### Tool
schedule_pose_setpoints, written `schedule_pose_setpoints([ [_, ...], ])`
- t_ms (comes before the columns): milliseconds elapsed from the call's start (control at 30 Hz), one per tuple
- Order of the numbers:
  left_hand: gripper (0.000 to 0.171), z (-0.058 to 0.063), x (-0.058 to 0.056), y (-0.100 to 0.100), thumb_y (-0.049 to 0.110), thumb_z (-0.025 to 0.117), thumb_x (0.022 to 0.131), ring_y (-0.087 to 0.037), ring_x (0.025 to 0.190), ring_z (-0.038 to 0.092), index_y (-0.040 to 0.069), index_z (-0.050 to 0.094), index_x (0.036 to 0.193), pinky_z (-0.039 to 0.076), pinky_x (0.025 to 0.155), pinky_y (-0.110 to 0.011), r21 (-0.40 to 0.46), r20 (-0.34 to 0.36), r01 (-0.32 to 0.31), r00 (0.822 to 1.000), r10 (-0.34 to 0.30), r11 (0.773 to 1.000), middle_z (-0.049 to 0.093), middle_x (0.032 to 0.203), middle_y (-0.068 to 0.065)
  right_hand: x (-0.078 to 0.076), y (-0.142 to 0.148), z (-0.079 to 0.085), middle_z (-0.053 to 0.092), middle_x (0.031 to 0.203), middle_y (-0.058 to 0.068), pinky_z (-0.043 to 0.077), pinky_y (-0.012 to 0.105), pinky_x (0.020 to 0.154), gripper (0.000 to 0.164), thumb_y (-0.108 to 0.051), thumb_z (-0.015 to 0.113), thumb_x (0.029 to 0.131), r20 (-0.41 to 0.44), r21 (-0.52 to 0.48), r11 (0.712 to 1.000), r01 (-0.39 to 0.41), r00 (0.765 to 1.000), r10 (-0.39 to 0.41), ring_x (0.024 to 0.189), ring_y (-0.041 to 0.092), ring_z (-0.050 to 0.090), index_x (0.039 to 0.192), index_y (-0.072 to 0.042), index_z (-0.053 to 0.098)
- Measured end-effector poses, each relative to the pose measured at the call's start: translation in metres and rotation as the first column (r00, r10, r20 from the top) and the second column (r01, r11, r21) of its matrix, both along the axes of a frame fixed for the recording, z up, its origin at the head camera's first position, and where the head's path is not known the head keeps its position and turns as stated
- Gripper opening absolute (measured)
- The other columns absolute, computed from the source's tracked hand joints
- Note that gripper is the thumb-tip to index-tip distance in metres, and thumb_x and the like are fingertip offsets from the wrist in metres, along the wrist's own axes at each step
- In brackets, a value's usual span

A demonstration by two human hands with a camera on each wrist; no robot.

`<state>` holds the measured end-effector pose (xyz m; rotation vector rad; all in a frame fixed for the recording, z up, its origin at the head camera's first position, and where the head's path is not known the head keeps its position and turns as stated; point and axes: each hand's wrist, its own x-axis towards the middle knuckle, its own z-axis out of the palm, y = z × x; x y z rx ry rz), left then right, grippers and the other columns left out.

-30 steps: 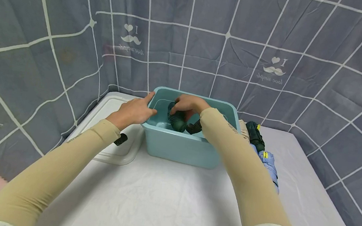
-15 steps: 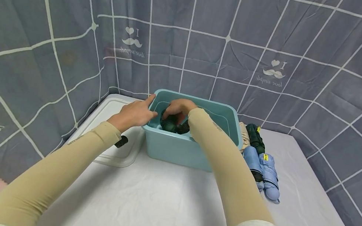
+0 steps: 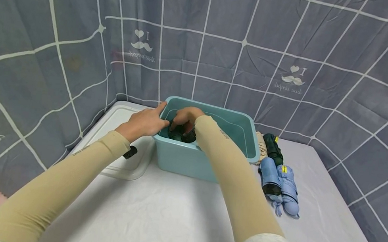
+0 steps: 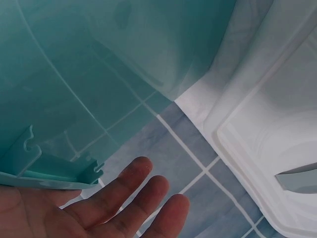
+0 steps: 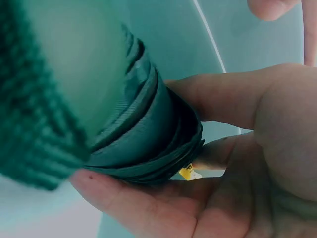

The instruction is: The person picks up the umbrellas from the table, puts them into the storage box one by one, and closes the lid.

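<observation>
Inside a light-blue plastic bin point(image 3: 189, 160), my right hand point(image 3: 185, 118) holds a dark green folded umbrella point(image 5: 153, 119) near the bin's left end. Thumb and fingers curl round its wrapped fabric in the right wrist view, where a yellow tag shows between them. A rounded end and a ribbed green band loom close to that camera. My left hand point(image 3: 145, 121) rests over the bin's left rim, thumb on the inner side. Seen in the left wrist view, its other fingers point(image 4: 153, 198) stretch loosely outside the wall. The umbrella's lower part is hidden by the bin's front wall in the head view.
A white lid point(image 3: 119, 114) lies left of the bin, under my left forearm. To the right lie two blue folded umbrellas point(image 3: 289, 185), another dark green umbrella point(image 3: 272, 148) and a beige one point(image 3: 261, 144). A grey checked curtain point(image 3: 223, 56) hangs behind the white-covered table point(image 3: 155, 212).
My right hand has carried the dark green umbrella leftward and lower inside the bin. The left hand stays on the rim. The blue umbrellas have come out from behind my right forearm.
</observation>
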<state>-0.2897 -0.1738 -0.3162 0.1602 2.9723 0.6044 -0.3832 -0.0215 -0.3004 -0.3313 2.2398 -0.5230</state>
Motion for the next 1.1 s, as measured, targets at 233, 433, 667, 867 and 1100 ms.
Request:
schedule_pose_setpoints([
  [233, 0.080, 0.003, 0.001, 0.002, 0.050, 0.043, 0.100, -0.034, 0.110, 0.061, 0.026, 0.001, 0.164, 0.047, 0.077, -0.049, -0.009, 0.004, -0.002, 1.000, 0.002, 1.000, 0.052, 0.147, -0.021, 0.000, 0.001, -0.002, 0.051, 0.138, 0.012, 0.057, 0.028, 0.077, 0.053, -0.019, 0.064, 0.099, 0.017, -0.016, 1.000, 0.011, 1.000, -0.011, 0.095, 0.019, 0.064, 0.146, -0.003, 0.046],
  [433, 0.080, 0.002, 0.003, 0.002, 0.048, 0.043, 0.100, -0.036, 0.116, 0.059, 0.025, 0.001, 0.164, 0.047, 0.080, -0.052, -0.001, 0.001, -0.003, 1.000, 0.003, 1.000, 0.050, 0.149, -0.022, -0.002, 0.004, -0.006, 0.060, 0.130, 0.010, 0.057, 0.028, 0.077, 0.042, -0.019, 0.064, 0.099, 0.022, -0.012, 1.000, -0.025, 0.999, 0.025, 0.101, 0.020, 0.067, 0.137, -0.002, 0.056],
  [667, 0.080, 0.000, 0.004, 0.003, 0.048, 0.042, 0.100, -0.038, 0.121, 0.059, 0.024, 0.002, 0.164, 0.048, 0.082, -0.054, 0.001, 0.001, -0.001, 1.000, 0.001, 1.000, 0.050, 0.149, -0.022, -0.001, 0.009, -0.003, 0.063, 0.116, 0.013, 0.052, 0.025, 0.073, 0.037, -0.012, 0.057, 0.102, 0.095, -0.070, 0.995, -0.067, 0.993, 0.073, 0.107, 0.026, 0.063, 0.135, 0.004, 0.055],
  [867, 0.079, 0.000, 0.002, 0.005, 0.048, 0.041, 0.100, -0.038, 0.119, 0.060, 0.025, 0.001, 0.164, 0.048, 0.081, -0.053, -0.006, 0.004, 0.001, 1.000, -0.001, 1.000, 0.051, 0.148, -0.022, 0.000, 0.015, 0.008, 0.061, 0.135, 0.012, 0.053, 0.032, 0.084, 0.058, -0.018, 0.058, 0.102, 0.063, -0.070, 0.992, -0.106, 0.992, 0.110, 0.124, 0.025, 0.060, 0.154, -0.003, 0.037],
  [1100, 0.080, 0.002, 0.002, 0.004, 0.048, 0.042, 0.101, -0.040, 0.123, 0.058, 0.025, -0.001, 0.164, 0.048, 0.080, -0.053, -0.014, 0.015, -0.005, 1.000, 0.005, 1.000, 0.046, 0.152, -0.023, 0.009, 0.030, 0.023, 0.047, 0.154, 0.012, 0.050, 0.042, 0.103, 0.065, -0.019, 0.057, 0.103, -0.011, -0.074, 0.980, -0.183, 0.983, 0.183, 0.138, 0.032, 0.051, 0.160, -0.009, 0.026],
])
